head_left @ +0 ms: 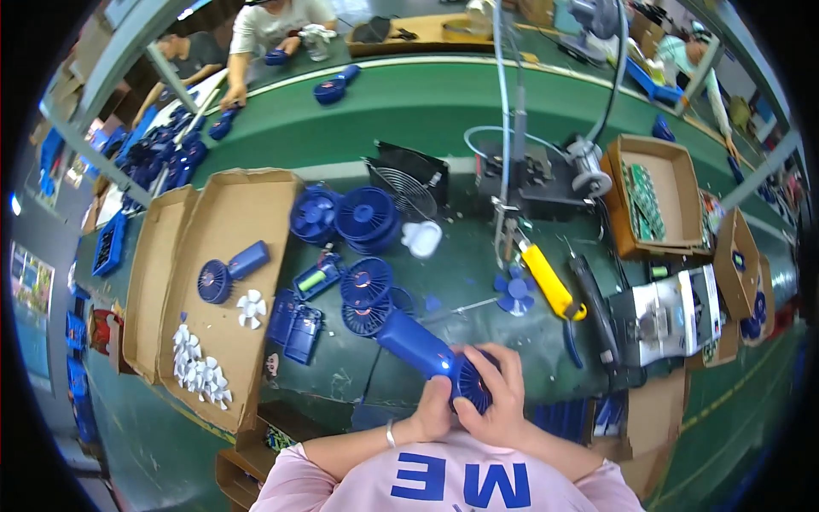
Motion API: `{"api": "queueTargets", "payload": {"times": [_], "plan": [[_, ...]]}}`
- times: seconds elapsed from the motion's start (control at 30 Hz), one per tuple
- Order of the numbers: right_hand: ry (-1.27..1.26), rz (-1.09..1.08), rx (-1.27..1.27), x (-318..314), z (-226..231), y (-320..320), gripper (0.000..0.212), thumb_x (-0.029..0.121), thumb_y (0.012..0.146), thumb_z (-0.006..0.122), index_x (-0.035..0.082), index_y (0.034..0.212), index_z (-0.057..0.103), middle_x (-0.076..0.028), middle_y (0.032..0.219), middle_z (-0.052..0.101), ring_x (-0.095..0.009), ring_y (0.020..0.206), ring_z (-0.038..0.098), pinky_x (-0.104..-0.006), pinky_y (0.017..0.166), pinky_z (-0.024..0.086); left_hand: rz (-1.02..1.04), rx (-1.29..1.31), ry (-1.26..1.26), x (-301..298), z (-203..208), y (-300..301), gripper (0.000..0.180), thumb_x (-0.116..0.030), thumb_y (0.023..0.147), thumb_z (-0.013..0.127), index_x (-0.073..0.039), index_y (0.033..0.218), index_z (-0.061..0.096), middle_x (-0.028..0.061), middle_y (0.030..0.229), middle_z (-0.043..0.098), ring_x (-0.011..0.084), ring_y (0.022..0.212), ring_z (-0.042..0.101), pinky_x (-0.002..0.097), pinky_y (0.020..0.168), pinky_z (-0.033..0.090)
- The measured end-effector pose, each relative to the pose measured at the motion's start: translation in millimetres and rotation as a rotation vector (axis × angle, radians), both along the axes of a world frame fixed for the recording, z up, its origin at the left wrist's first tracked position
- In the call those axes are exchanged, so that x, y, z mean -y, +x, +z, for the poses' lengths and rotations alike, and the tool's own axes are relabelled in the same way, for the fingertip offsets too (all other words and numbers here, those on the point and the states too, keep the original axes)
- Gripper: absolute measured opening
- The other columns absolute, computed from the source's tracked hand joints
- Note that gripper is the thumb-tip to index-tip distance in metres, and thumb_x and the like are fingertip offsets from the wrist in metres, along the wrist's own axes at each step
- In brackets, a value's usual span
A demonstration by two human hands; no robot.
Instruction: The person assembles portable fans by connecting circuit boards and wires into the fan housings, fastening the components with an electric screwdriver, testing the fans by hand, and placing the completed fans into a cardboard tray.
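Observation:
Close to my body I hold a blue handheld fan (415,343), its handle pointing away to the left. My right hand (496,394) is closed round the fan's round grille head. At the neck, where handle meets head, my left hand (435,410) grips with the thumb up. Just beyond the handle lie round blue fan grilles (367,283), and left of them blue handle shells (303,331). One opened handle (317,275) shows a green cylinder inside. A loose blue fan blade (515,292) rests on the green table to the right.
A cardboard tray (230,192) holds white fan blades (201,369) and another blue fan (232,271). On the right lie a yellow-handled tool (550,280), a black tool (595,311) and a box of green circuit boards (644,202). Co-workers sit beyond the green conveyor (409,107).

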State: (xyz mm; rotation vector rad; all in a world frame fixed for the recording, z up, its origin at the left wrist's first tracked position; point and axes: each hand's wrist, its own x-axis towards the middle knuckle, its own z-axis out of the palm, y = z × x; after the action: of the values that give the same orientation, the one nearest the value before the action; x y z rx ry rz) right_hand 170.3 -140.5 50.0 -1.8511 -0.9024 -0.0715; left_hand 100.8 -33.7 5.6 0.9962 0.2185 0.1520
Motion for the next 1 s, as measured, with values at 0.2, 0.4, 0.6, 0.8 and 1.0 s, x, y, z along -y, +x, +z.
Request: {"api": "queueTargets", "payload": {"times": [0.2, 0.4, 0.6, 0.8, 1.0], "plan": [[0.915, -0.154, -1.206, 8.9, 9.1, 59.0, 0.058, 0.049, 0.097, 0.028, 0.003, 0.122, 0.05, -0.014, 0.115, 0.058, -0.024, 0.105, 0.057, -0.0369, 0.089, 0.046, 0.0, -0.029, -0.159, -6.7, 3.3, 7.1, 0.074, -0.066, 0.089, 0.031, -0.002, 0.128, 0.033, 0.0129, 0.118, 0.052, 0.021, 0.109, 0.055, 0.0355, 0.098, 0.043], [0.79, 0.142, -1.207, 31.1, 17.3, 84.6, 0.086, 0.066, 0.091, 0.021, -0.005, 0.138, 0.029, -0.02, 0.138, 0.042, -0.029, 0.129, 0.042, -0.0398, 0.108, 0.031, -0.076, 0.097, -0.227, -4.1, 1.2, 2.1, 0.08, -0.069, 0.086, 0.035, -0.001, 0.129, 0.03, 0.0149, 0.119, 0.052, 0.0228, 0.111, 0.054, 0.0382, 0.099, 0.042], [-0.076, 0.2, -0.422, 41.7, 9.3, 36.3, 0.096, 0.02, 0.066, 0.082, 0.003, 0.142, 0.027, -0.019, 0.143, 0.034, -0.032, 0.133, 0.033, -0.0419, 0.108, 0.029, -0.144, 0.073, 0.004, -1.6, 17.6, 1.0, 0.084, -0.076, 0.08, 0.039, -0.007, 0.127, 0.031, 0.0236, 0.121, 0.051, 0.0296, 0.108, 0.056, 0.0418, 0.096, 0.045], [-0.002, 0.19, -0.13, 52.0, 9.8, 12.5, 0.04, 0.01, 0.07, 0.078, 0.001, 0.106, 0.062, -0.009, 0.097, 0.055, -0.017, 0.076, 0.057, -0.0293, 0.066, 0.047, -0.113, 0.292, 0.226, 3.4, 11.2, 1.6, 0.091, -0.052, 0.07, 0.076, -0.004, 0.131, 0.028, 0.0195, 0.131, 0.042, 0.0257, 0.118, 0.047, 0.0382, 0.099, 0.04], [0.083, 0.328, -0.875, 65.2, 4.8, -0.5, 0.041, -0.003, 0.078, 0.065, 0.002, 0.117, 0.05, -0.006, 0.096, 0.055, -0.009, 0.078, 0.058, -0.0228, 0.062, 0.048, -0.194, 0.432, 1.091, 1.8, 37.9, 7.0, 0.096, -0.026, 0.051, 0.089, -0.012, 0.129, 0.034, 0.0212, 0.133, 0.037, 0.0439, 0.116, 0.045, 0.0461, 0.093, 0.045]]}}
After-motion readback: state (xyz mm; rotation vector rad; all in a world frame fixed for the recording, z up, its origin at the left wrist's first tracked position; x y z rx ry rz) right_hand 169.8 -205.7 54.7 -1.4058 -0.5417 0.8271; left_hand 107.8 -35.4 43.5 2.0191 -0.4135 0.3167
